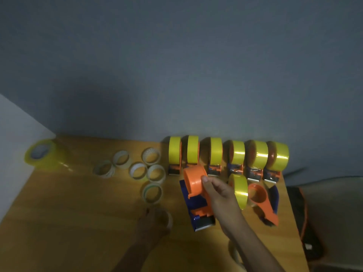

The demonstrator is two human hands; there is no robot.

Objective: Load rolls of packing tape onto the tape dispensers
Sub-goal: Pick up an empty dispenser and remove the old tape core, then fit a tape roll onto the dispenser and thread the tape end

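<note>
While right hand (218, 191) grips empty orange dispenser (196, 185), left hand (155, 220) holds blurred tape roll (169, 219)

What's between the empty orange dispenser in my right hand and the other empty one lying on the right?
A yellow tape roll, standing on edge, seen in the head view.

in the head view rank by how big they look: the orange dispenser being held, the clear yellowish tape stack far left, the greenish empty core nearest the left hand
1. Orange dispenser, nearest the camera, which inflates it.
2. Clear yellowish tape stack.
3. Greenish empty core.

The right hand grips the dispenser.
</note>
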